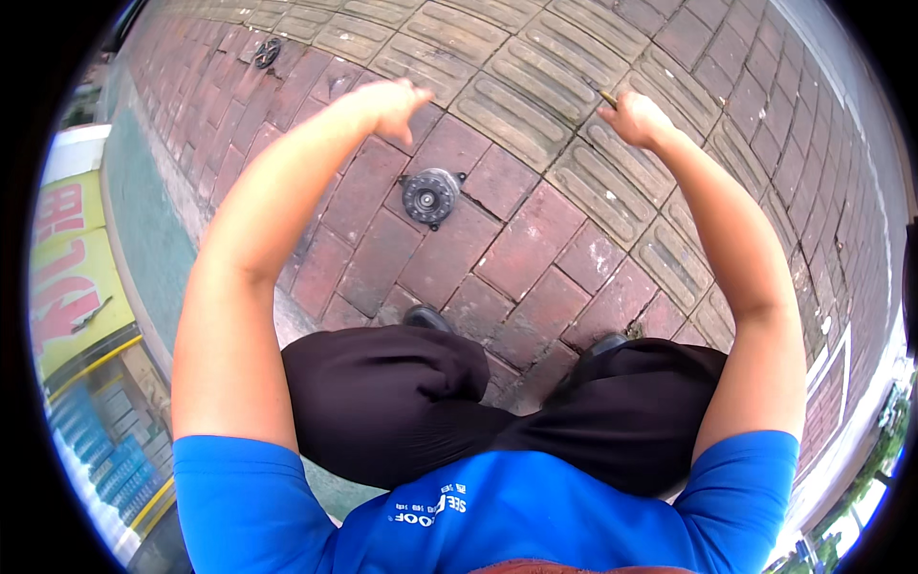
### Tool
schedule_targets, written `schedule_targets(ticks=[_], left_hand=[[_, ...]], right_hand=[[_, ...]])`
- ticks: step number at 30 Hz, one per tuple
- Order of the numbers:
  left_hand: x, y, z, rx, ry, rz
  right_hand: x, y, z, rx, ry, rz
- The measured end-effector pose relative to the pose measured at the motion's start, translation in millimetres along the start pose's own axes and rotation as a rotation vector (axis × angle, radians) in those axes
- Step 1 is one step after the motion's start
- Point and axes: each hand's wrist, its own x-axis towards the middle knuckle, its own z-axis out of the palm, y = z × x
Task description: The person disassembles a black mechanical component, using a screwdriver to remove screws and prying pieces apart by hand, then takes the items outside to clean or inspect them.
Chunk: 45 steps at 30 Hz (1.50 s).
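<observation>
My left hand [394, 107] is stretched out over the paving with its fingers apart and nothing in it. Out to the right, my right hand [633, 119] is closed around a short, thin, yellowish-brown thing [608, 99], whose end pokes out past the fingers; its kind is too small to make out. Between my arms, nearer to my feet, a round black-and-grey metal part [430, 198] with a central hub and small lugs on its rim lies on the red bricks. Neither hand touches it.
A black ring-shaped part with spokes [268, 53] lies at the far left. Ribbed yellowish paving tiles [521, 100] cross the red brick pavement [531, 239]. My dark shoes [427, 318] stand close below the metal part. A yellow sign [72, 258] and stacked blue goods [100, 450] are at the left edge.
</observation>
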Motion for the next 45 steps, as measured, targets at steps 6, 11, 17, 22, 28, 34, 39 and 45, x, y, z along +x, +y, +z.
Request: schedule_targets(ticks=[6, 11, 17, 22, 28, 34, 39, 45], left_hand=[[-33, 83, 111, -0.095, 0.034, 0.265], [-45, 86, 165, 0.109, 0.303, 0.133], [-23, 99, 98, -0.271, 0.159, -0.101], [-7, 84, 45, -0.529, 0.539, -0.334], [1, 88, 24, -0.555, 0.526, -0.436], [5, 91, 72, -0.298, 0.091, -0.11], [-7, 91, 73, -0.187, 0.255, -0.031], [-6, 100, 86, 0.002, 0.28, 0.054]], right_hand=[[2, 63, 18, -0.021, -0.06, 0.009], [0, 103, 5, 0.096, -0.072, 0.244], [0, 119, 0, 0.118, -0.1, 0.284], [-8, 124, -11, 0.186, 0.004, 0.304], [-18, 123, -6, 0.128, -0.036, 0.311], [-32, 130, -3, 0.183, -0.036, 0.378], [-36, 123, -12, 0.165, -0.046, 0.371], [-34, 102, -25, 0.118, -0.037, 0.325]])
